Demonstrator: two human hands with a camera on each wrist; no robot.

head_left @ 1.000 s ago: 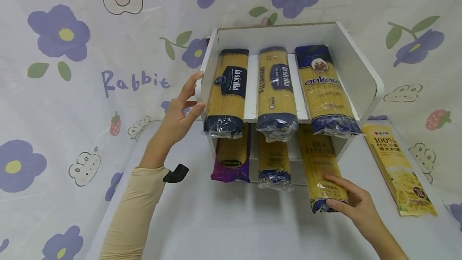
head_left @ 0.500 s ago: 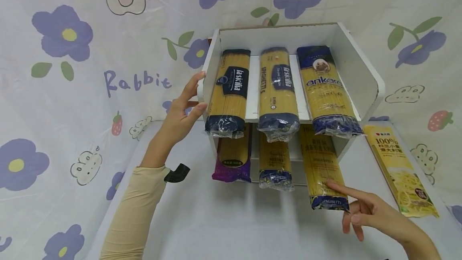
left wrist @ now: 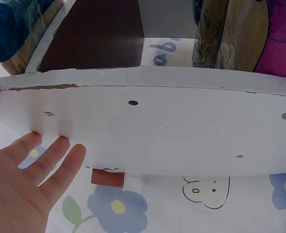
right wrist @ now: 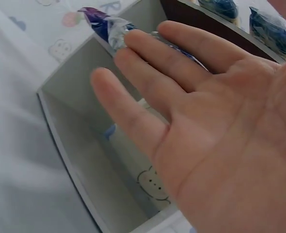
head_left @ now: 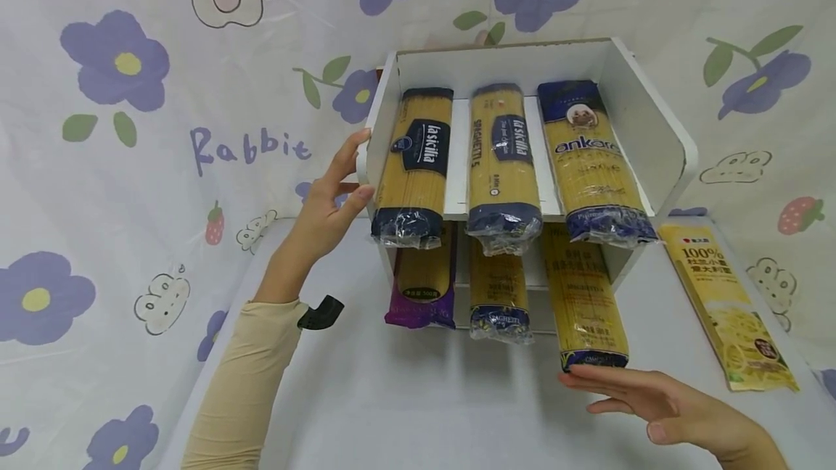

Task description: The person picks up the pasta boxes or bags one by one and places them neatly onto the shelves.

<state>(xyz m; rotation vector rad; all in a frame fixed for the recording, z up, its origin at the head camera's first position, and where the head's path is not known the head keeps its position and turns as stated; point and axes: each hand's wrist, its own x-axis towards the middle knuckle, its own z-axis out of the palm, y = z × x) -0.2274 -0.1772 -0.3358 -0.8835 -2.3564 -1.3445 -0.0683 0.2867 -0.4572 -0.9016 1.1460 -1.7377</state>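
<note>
My left hand (head_left: 326, 212) holds the left side panel of a white two-tier shelf (head_left: 660, 129), its thumb at the front edge and several fingertips against the outer face in the left wrist view. My right hand (head_left: 673, 408) has straight fingers at the blue front end of a yellow spaghetti pack (head_left: 584, 303), lower tier, right. The right wrist view shows that palm, fingers extended. Beside the pack lie another spaghetti pack (head_left: 498, 289) and a purple-ended pasta pack (head_left: 423, 289). Above are two lasicilia spaghetti packs (head_left: 411, 165) (head_left: 503, 158) and an ankara pasta pack (head_left: 591, 158).
A yellow pasta packet (head_left: 728, 303) lies on the white table (head_left: 405, 412) to the right of the shelf. Behind hangs a flower-patterned cloth (head_left: 248, 78). The lower packs stick out past the shelf's front.
My right hand has let go of the lower right spaghetti pack and moved to its front end with fingers straightened. The pack has slid slightly inward. My left hand stays on the panel.
</note>
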